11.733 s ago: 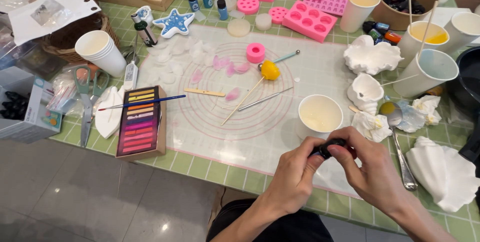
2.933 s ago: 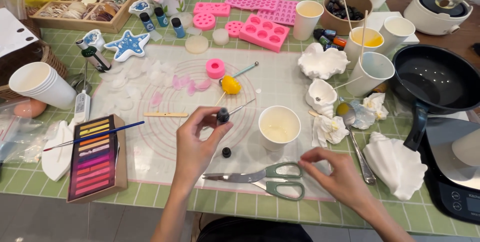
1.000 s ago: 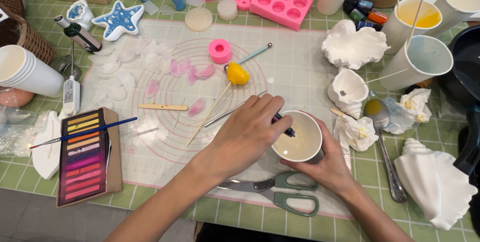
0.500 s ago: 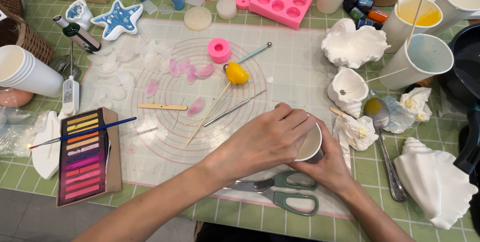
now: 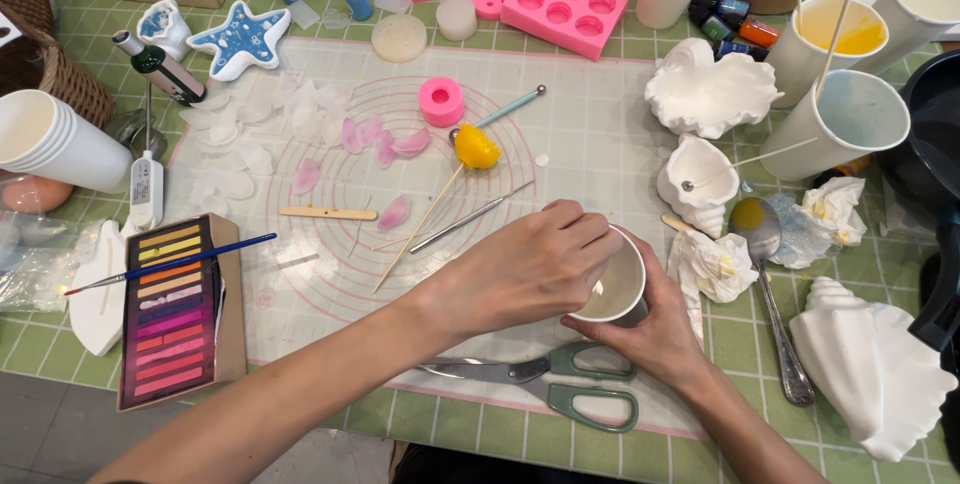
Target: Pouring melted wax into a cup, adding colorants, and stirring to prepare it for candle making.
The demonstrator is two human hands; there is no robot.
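Paper cup [image 5: 622, 289] half hidden under both hands; black pan [image 5: 925, 139] cut off at right edge

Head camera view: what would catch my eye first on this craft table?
Probably both hands at bottom centre: the left hand reaches over the white paper cup that the right hand cradles. Green-handled scissors lie just below them. Pink silicone moulds stand out along the top edge, and a pastel chalk box glows at lower left.

I see bare mat [image 5: 590, 134] ahead of my left hand [image 5: 530, 264], scissors [image 5: 560, 384] just behind it, shells [image 5: 700, 184] crowding the right.
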